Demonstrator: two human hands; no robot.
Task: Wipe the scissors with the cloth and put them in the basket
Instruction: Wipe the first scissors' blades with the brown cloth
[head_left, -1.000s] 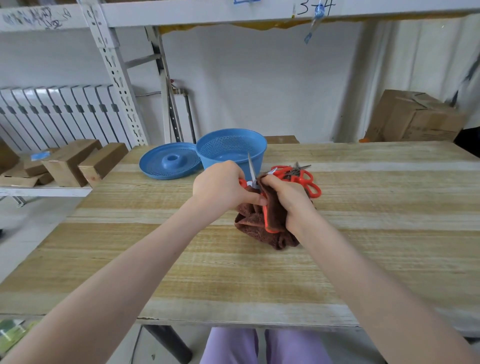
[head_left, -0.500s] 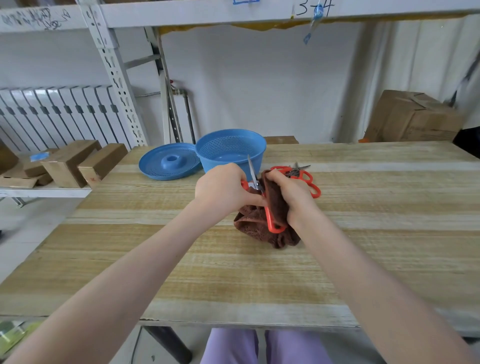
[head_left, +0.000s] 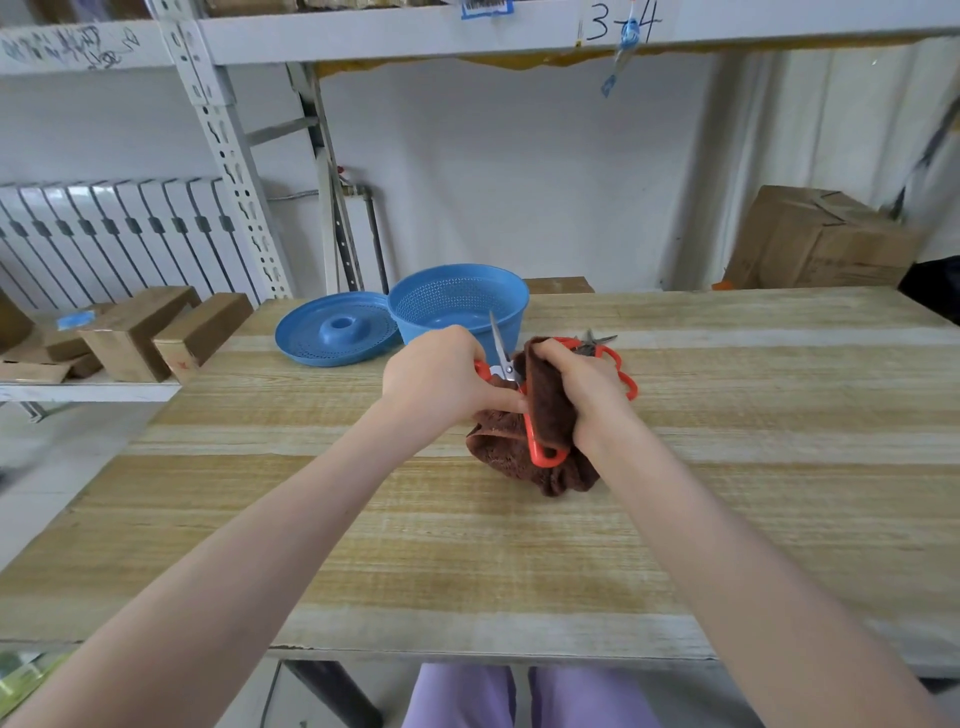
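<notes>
— On the shelf beam (head_left: 519, 36), what is written?
— "3-4" (head_left: 621, 22). On the counter (head_left: 467, 545), scissors (head_left: 501, 364) are gripped by the left hand (head_left: 436, 376); the cloth (head_left: 545, 405) is clenched in the right hand (head_left: 587, 389), beside the basket (head_left: 457, 304).

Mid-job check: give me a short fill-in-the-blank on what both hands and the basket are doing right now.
1. The right hand presses the brown ____ against the scissors.
2. The left hand grips the scissors, whose blade points ____.
3. The blue basket stands on the table with its lid lying ____ it.

Missing words: cloth; upward; beside
</notes>
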